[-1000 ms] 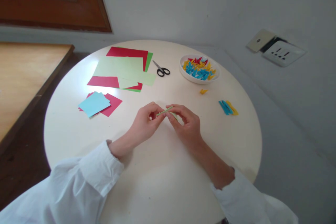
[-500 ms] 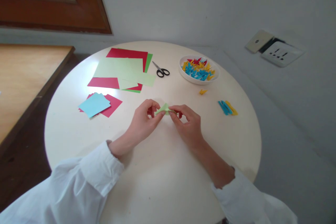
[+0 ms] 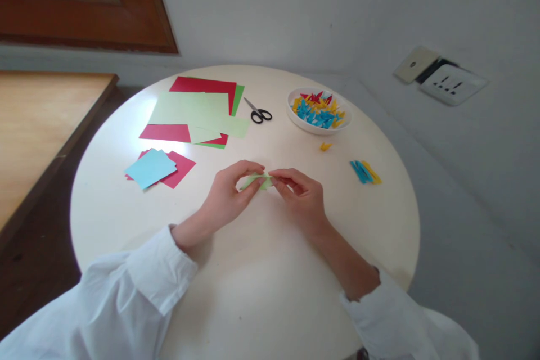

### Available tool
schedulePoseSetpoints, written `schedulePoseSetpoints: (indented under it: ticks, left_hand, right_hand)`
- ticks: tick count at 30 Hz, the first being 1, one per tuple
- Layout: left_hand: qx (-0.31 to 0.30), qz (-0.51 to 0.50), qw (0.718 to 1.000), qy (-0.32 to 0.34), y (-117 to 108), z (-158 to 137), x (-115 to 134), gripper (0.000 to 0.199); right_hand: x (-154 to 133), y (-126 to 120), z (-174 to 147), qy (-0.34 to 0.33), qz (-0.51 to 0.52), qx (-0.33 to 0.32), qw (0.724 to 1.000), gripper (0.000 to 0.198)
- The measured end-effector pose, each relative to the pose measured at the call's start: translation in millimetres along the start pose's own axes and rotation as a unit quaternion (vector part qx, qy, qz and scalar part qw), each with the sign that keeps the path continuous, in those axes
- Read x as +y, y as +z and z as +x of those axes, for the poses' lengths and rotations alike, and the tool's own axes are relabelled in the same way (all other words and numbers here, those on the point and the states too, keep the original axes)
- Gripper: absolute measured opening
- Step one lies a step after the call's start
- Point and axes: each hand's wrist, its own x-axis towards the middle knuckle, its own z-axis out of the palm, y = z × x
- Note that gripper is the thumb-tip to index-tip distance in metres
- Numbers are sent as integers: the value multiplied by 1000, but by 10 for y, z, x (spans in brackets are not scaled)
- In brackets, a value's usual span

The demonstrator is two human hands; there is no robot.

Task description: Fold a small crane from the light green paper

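Note:
A small folded piece of light green paper is held between my two hands above the middle of the table. My left hand pinches it from the left with thumb and forefinger. From the right, my right hand grips its other side between thumb and fingertips. The fingers partly cover the paper, so its full folded shape cannot be made out. Beyond my right hand a small yellow folded paper piece lies on the table.
On the round white table stands a white dish of folded paper cranes. Black-handled scissors lie beside large coloured sheets. Blue and red paper squares are at left, blue and yellow folded strips at right.
The green paper has turned in my fingers; its raised peak no longer shows, and more of it sits by the left thumb. My left fingertips have moved slightly right, over the paper.

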Motion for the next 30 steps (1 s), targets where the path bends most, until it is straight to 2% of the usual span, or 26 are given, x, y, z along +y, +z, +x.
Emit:
schedulePoseSetpoints:
  ticks: [7, 11, 17, 24, 30]
  left_hand:
    - [-29, -78, 997, -3, 10, -4, -2, 11]
    - [-20, -69, 997, 15, 16, -4, 12, 9]
    - [-2, -29, 1000, 8, 7, -12, 65, 12]
    - [-1, 34, 999, 37, -8, -12, 87, 11]
    - [15, 35, 998, 46, -11, -13, 79, 7]
  right_hand:
    - [-19, -26, -9, -38, 2, 2, 999, 18]
    - [-8, -23, -26, -51, 1, -5, 999, 17]
    - [-63, -4, -31, -19, 21, -5, 1000, 11]
    - [-128, 23, -29, 15, 39, -5, 999, 7]
    - [-124, 38, -25, 59, 92, 22, 994, 9]
